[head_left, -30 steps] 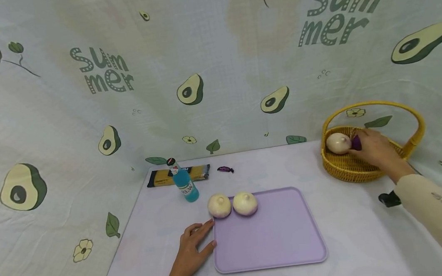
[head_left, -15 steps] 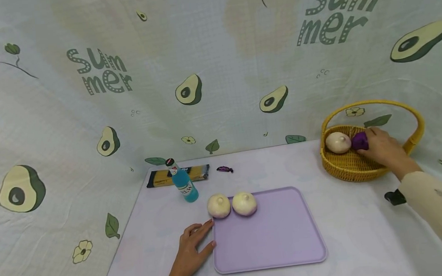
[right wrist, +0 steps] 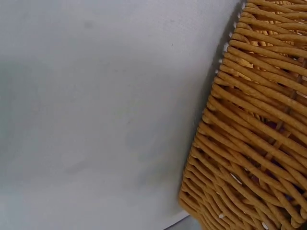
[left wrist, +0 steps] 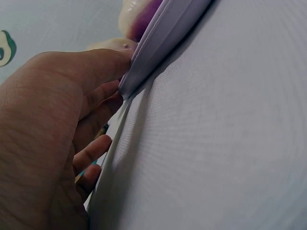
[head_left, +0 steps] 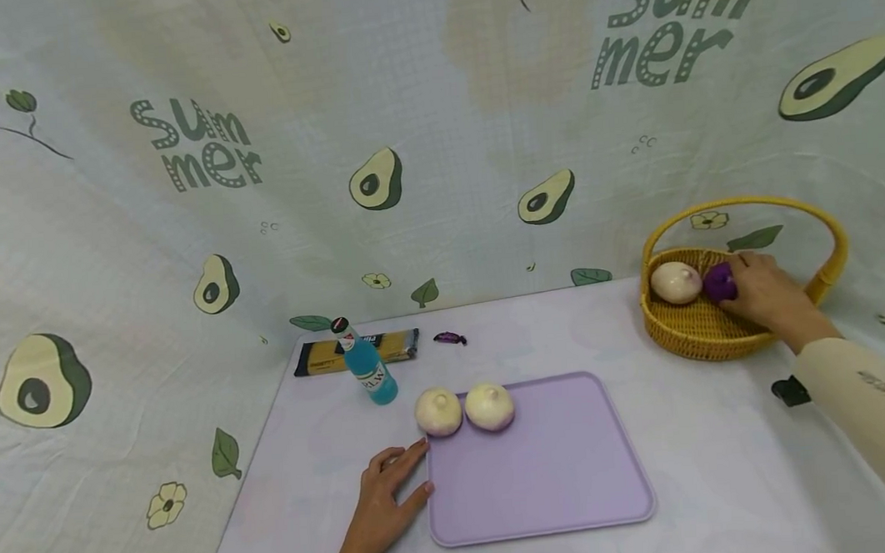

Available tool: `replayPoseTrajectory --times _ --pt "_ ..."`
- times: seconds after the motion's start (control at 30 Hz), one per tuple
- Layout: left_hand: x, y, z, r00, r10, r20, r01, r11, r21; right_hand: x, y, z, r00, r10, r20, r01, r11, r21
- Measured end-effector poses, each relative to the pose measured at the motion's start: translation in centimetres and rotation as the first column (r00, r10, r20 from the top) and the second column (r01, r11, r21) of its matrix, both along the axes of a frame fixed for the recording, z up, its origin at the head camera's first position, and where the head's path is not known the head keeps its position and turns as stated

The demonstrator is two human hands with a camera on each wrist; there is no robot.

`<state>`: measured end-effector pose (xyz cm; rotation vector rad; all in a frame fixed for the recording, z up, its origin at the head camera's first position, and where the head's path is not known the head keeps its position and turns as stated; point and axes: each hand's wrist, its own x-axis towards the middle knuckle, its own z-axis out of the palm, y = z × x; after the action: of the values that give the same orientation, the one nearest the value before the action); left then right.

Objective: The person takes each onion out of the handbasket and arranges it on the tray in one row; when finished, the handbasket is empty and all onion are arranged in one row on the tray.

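Observation:
My right hand (head_left: 766, 297) reaches into the yellow wicker basket (head_left: 705, 348), its thumb and fingers round a dark purple, round vegetable (head_left: 720, 283). Beside that lies a whitish turnip (head_left: 676, 283), inside the same basket. In the right wrist view only the woven basket wall (right wrist: 254, 120) shows; the hand is hidden. My left hand (head_left: 383, 505) rests at the left edge of the lilac tray (head_left: 539, 472), fingers relaxed and fingertips at the rim. Two white turnips with purple undersides, one left (head_left: 439, 412) and one right (head_left: 490, 407), sit at the tray's back left corner.
A blue bottle (head_left: 372, 370) stands behind the tray's left corner, in front of a yellow and black packet (head_left: 322, 357). Right of the packet lies a purple wrapped candy (head_left: 450, 339). A patterned cloth (head_left: 471, 250) hangs behind the table. The basket's handle arches over its opening.
My right hand has shifted slightly right within the basket, and more of the purple vegetable shows now. The left hand stays at the tray edge.

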<state>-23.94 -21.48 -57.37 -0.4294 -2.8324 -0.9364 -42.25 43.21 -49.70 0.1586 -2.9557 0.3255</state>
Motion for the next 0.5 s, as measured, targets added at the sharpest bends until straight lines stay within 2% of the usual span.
replayPoseTrajectory --times 0.27,0.5 --pt "-0.06 -0.21 0.19 0.999 -0.015 -0.037 0.016 1.000 0.013 0.06 -0.30 -0.03 0.999 -0.021 0.049 0.022 1.000 -0.003" --pt "0.04 -0.26 -0.09 0.997 -0.039 -0.068 0.038 0.999 -0.013 0.24 0.00 0.21 1.000 0.013 0.005 -0.013 1.000 0.009"
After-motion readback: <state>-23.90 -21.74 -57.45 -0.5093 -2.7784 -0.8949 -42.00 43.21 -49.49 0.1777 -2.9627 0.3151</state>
